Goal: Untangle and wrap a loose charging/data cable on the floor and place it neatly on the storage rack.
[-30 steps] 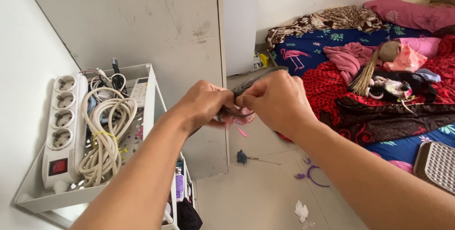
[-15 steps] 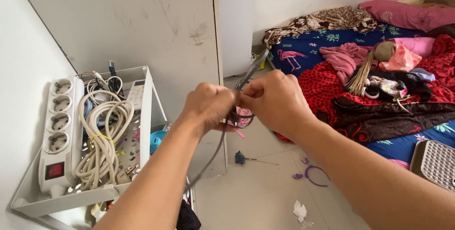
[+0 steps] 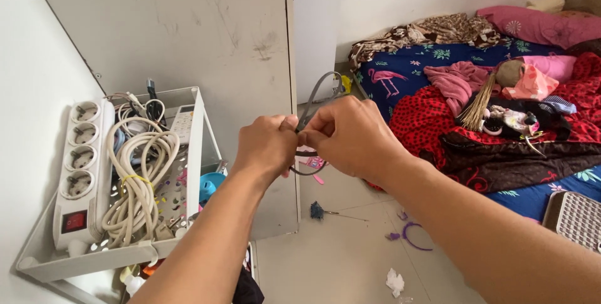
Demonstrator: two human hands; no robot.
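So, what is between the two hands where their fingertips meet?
In the head view, a thin grey cable runs between the left hand and the right hand; both pinch it, and it loops above and below them.

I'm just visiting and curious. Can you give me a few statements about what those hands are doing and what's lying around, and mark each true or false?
1. Both hands pinch a thin grey cable between them. True: the left hand and right hand meet on it in front of the cabinet.
2. The white power strip lies on the floor. False: it sits in the white wire tray.
3. A coiled cream cord lies beside the power strip. True.
4. A purple hairband hangs on the wall. False: it lies on the floor.
5. The bedding shows a flamingo print. True.
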